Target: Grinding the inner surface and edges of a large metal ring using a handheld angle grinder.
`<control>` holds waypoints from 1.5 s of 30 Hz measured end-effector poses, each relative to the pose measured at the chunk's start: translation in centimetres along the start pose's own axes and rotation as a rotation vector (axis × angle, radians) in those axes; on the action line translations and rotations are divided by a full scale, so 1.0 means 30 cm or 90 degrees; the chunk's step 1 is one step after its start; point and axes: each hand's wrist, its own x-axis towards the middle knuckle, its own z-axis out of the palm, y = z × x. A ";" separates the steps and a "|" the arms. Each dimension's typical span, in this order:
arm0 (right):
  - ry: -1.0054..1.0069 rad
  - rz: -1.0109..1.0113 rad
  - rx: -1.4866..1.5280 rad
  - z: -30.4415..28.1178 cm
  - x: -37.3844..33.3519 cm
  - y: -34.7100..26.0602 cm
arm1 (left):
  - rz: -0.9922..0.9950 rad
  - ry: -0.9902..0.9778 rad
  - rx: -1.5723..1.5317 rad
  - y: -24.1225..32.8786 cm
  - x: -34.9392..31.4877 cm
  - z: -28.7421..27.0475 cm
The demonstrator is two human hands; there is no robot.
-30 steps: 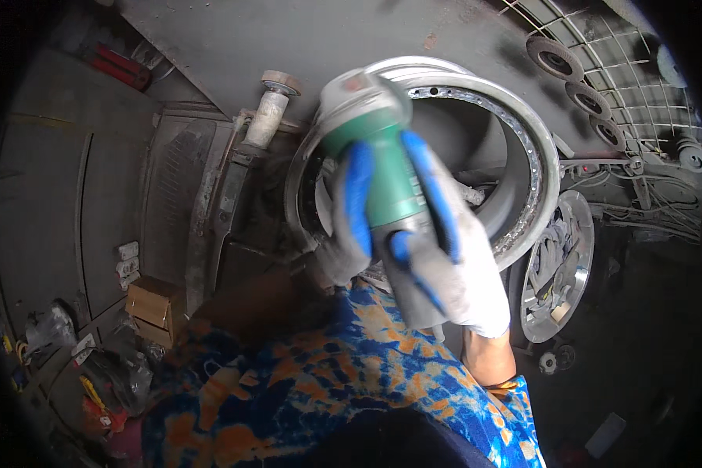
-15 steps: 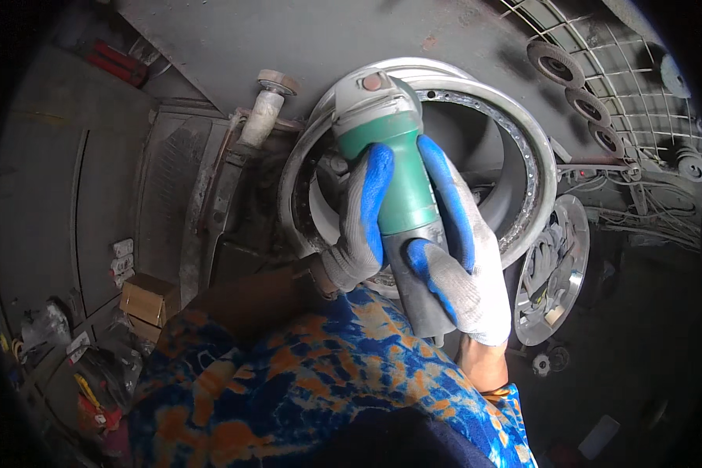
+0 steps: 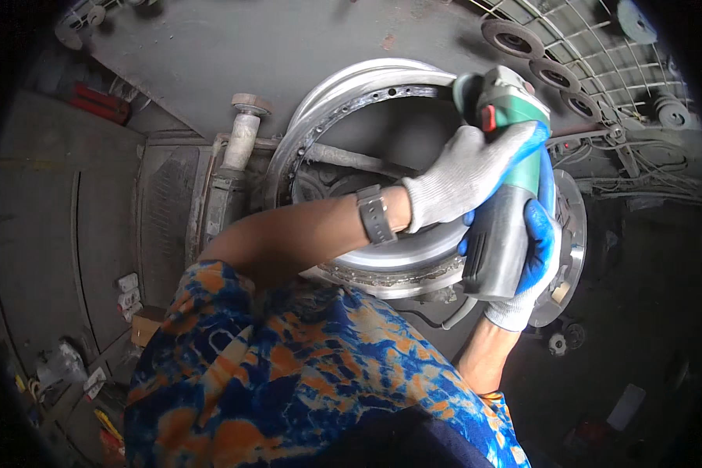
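Both gloved hands hold a green and grey angle grinder (image 3: 501,234) over the right side of a metal wheel rim (image 3: 351,100). My left hand (image 3: 476,168) is closed round the green front part of the body, just behind the grinder's head. Lower down, my right hand (image 3: 540,253) wraps the dark grey rear body from the right side. The grinder's disc (image 3: 467,95) is at the upper right edge of the rim; whether it touches the metal cannot be made out. A cord (image 3: 460,313) hangs from the grinder's rear end.
A post with a round cap (image 3: 246,136) stands left of the rim. Abrasive wheels (image 3: 513,37) sit along a wire grid (image 3: 593,54) at upper right. Another rim (image 3: 573,257) leans at the right. A cardboard box (image 3: 146,324) and a red object (image 3: 100,103) are at the left.
The grinder has moved right and turned, so its head is now at the rim's upper right edge. Both hands moved with it, my left arm reaching across the rim.
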 end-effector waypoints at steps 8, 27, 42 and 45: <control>0.146 -0.034 0.171 -0.113 -0.026 0.045 | -0.158 -0.131 0.155 -0.041 0.113 0.107; -0.423 -0.013 -0.430 0.153 -0.006 0.143 | 0.255 0.210 0.029 -0.247 -0.499 -0.356; -0.367 -0.017 -0.350 0.139 -0.007 0.148 | 0.225 0.120 -0.093 -0.186 -0.424 -0.352; -0.396 -0.061 -0.406 0.134 0.003 0.141 | 0.196 0.114 -0.192 -0.194 -0.434 -0.353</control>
